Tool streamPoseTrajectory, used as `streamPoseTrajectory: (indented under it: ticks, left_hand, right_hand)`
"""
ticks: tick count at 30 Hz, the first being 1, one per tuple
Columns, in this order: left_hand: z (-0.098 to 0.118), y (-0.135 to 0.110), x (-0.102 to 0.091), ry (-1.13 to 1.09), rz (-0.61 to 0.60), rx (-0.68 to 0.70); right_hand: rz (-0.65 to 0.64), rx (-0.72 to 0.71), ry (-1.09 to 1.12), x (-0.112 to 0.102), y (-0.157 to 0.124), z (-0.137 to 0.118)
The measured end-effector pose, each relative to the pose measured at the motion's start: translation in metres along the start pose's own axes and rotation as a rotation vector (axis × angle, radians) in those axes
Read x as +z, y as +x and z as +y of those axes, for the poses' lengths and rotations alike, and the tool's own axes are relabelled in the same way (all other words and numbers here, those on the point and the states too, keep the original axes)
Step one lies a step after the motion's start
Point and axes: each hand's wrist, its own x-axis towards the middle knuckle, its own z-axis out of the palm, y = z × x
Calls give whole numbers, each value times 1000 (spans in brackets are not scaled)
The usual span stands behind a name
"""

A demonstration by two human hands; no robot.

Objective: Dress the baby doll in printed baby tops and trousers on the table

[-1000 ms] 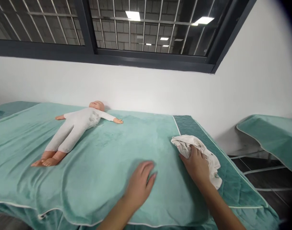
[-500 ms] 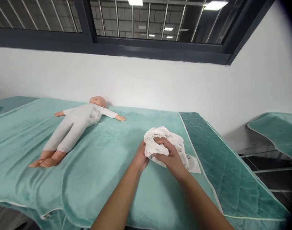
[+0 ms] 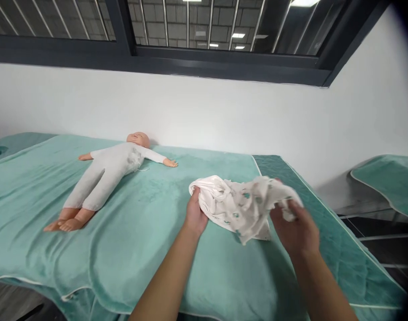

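Observation:
A white cloth garment with a small green and grey print (image 3: 247, 205) is stretched between my two hands, just above the green bed cover (image 3: 150, 240). My left hand (image 3: 196, 214) is closed on its bunched left end, thumb on top. My right hand (image 3: 297, 223) grips the other end, slightly blurred, with some of its fingers behind the fabric. The garment's exact cut is hidden by its folds. To the left lies a baby doll (image 3: 112, 167) on its back, in a white body suit, arms spread and feet bare.
A darker quilted green pad (image 3: 324, 240) runs along the right side of the bed. Behind stands a white wall (image 3: 204, 116) below a dark-framed window (image 3: 224, 67) with metal bars. Another green-covered surface (image 3: 391, 183) is at the far right.
My right hand has moved to the right, drawing its end of the garment out from the bunch. My left hand stays nearly in place. The view has shifted slightly.

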Motion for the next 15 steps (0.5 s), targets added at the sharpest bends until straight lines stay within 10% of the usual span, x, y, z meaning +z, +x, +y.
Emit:
streamPoseTrajectory:
  ticks: [4, 8, 15]
  left_hand:
    - [-7, -5, -2, 154, -70, -12]
    - [-9, -5, -3, 166, -104, 24]
    - [6, 1, -1, -81, 16, 46]
  right_hand:
    - [-214, 36, -1, 55, -21, -3]
    - [-100, -85, -287, 97, -31, -7]
    - [-6, 213, -29, 58, -26, 0]
